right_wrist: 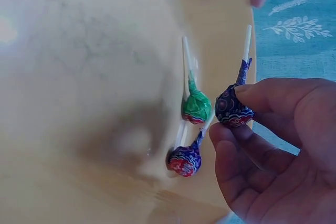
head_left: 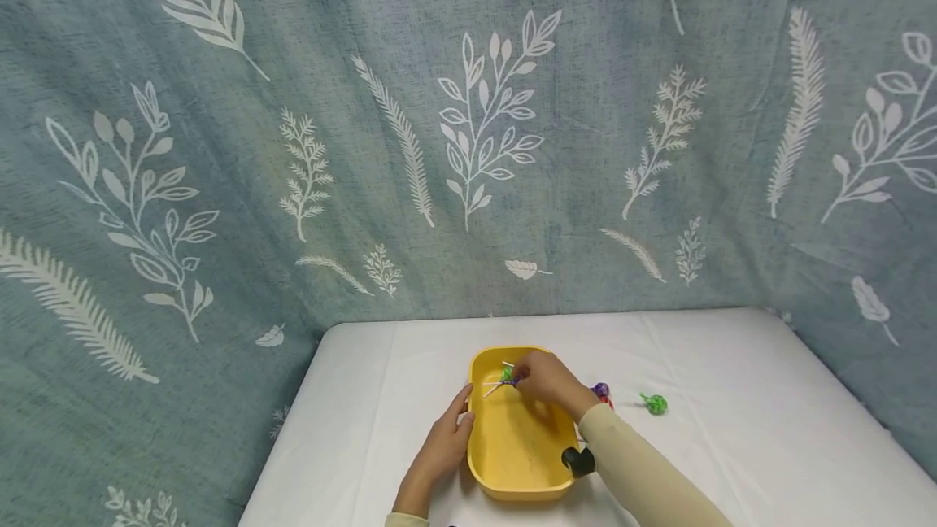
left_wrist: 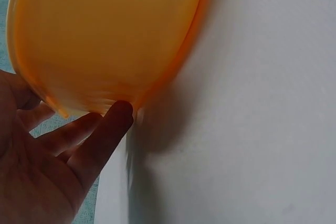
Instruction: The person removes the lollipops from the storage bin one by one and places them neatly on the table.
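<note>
A yellow plastic tray point(head_left: 523, 450) stands on the white-covered table. Against the outside of its left wall rests my left hand point(head_left: 442, 439), fingers extended; the left wrist view shows fingertips point(left_wrist: 123, 109) touching the wall. My right hand point(head_left: 547, 381) is over the far part of the tray and pinches a purple-wrapped lollipop point(right_wrist: 230, 106) between thumb and fingers, its white stick pointing away. Inside the tray, close to the held one, lie a green lollipop point(right_wrist: 197, 106) and another purple lollipop point(right_wrist: 185, 162). The right hand partly hides them in the head view.
Right of the tray, a purple lollipop point(head_left: 601, 389) and a red-wrapped one point(head_left: 607, 403) lie partly behind the right forearm. Farther right is a green lollipop point(head_left: 656, 404). A leaf-patterned blue-green curtain point(head_left: 410, 267) hangs behind the table.
</note>
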A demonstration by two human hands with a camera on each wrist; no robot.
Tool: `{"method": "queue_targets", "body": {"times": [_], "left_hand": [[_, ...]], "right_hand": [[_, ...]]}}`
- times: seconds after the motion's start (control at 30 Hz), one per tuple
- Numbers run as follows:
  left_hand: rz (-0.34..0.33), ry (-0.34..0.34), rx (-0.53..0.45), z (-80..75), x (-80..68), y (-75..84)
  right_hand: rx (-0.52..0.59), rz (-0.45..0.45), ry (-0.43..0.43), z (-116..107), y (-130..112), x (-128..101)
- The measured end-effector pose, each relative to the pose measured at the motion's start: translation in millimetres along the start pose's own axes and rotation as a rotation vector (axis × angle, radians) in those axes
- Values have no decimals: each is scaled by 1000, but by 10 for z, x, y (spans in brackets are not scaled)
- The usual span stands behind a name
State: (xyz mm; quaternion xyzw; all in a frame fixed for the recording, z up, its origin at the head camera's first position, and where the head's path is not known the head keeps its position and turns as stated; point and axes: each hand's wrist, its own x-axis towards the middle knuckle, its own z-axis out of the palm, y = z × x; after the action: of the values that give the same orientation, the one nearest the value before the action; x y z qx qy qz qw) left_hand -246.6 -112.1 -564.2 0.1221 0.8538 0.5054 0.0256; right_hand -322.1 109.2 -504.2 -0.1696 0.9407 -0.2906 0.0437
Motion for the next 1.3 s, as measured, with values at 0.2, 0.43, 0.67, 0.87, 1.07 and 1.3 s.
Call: {"method": "queue_targets", "body": {"times": [0.2, 0.43, 0.67, 0.87, 1.07, 1.3], "left_hand": [[-26, -3, -5, 9, 2, -7], [-28, -5, -7, 9, -4, 8], [-4, 3, 1, 7, -2, -13], [-16, -1, -5, 11, 0, -23], [-27, 0, -1, 5, -3, -6], [-5, 0, 5, 6, -7, -1]], "right_hand": [[72, 12, 51, -81, -15, -80], [138, 7, 113, -106, 7, -151], [174, 34, 155, -126, 31, -240], [203, 36, 186, -144, 65, -320], [284, 41, 225, -180, 161, -428], [321, 91, 247, -228, 259, -546]]}}
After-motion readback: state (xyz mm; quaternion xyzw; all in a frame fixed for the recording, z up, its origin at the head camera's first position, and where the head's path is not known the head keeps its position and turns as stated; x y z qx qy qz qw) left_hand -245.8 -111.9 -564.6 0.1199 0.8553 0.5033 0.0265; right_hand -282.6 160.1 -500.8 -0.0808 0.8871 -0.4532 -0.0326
